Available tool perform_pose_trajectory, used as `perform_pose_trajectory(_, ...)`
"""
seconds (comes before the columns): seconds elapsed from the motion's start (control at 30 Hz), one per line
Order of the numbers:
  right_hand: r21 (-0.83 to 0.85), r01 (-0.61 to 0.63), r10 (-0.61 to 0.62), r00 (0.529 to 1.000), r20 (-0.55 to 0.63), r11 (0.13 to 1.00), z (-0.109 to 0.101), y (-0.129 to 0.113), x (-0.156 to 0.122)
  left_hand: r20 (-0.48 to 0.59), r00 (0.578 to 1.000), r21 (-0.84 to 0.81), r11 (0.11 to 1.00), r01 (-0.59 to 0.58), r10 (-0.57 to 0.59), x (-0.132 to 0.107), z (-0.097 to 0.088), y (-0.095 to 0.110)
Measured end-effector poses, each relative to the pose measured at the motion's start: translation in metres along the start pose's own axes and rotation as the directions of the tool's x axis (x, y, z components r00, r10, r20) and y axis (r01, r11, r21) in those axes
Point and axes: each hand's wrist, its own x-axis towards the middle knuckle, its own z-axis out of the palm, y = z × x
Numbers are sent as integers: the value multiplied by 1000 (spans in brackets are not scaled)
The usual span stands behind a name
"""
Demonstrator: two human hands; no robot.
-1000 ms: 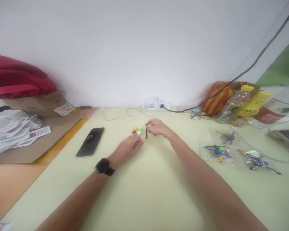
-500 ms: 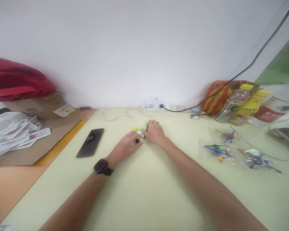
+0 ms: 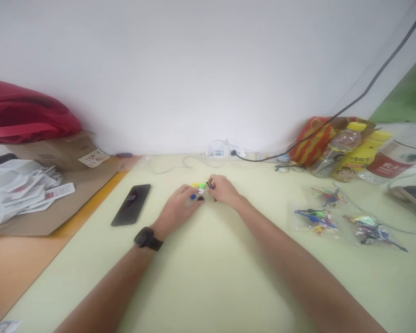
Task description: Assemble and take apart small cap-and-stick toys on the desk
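Note:
Small round plastic pieces lie grouped on the table: a yellow one (image 3: pixel 195 185), a green one (image 3: pixel 201 186), a white one (image 3: pixel 201 191), a blue one (image 3: pixel 193 196) and a black one (image 3: pixel 200 198). My left hand (image 3: pixel 178 206) rests beside them, its thumb and forefinger apart around the blue and black pieces. Just right of the group, my right hand (image 3: pixel 223 189) pinches thin plastic pieces (image 3: pixel 209 185), dark blue and yellow in part. Their exact shape is too small to make out, and the curled fingers hide some of them.
A black phone (image 3: pixel 131 205) lies left of my hands. Clear bags of coloured plastic parts (image 3: pixel 315 219) lie to the right. Behind them stand bottles (image 3: pixel 343 145) and glasses (image 3: pixel 289 168). White packets (image 3: pixel 27 187) and a cardboard box (image 3: pixel 53 152) fill the left side.
The blue round piece now shows by my left fingers, and the black one sits slightly farther right and up. My right fingers have curled in more around the thin pieces.

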Motion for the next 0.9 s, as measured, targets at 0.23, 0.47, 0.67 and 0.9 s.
perform_pose_trajectory(0.23, 185, 45, -56, 997, 55, 982, 2, 3, 5, -26, 999, 104, 994, 31, -29, -1, 0, -1)
perform_pose_trajectory(0.47, 249, 54, -69, 996, 52, 967, 2, 4, 7, -57, 997, 186, 981, 60, -50, 1, -1, 5)
perform_pose_trajectory(0.67, 192, 78, -81, 997, 7, 978, -24, 1, 0, -155, 949, 437, 843, 314, -273, 2, -20, -14)
perform_pose_trajectory(0.9, 166, 171, -161, 984, -70, 971, -81, 3, -51, -168, 636, 527, 477, 704, -753, -16, -80, -75)
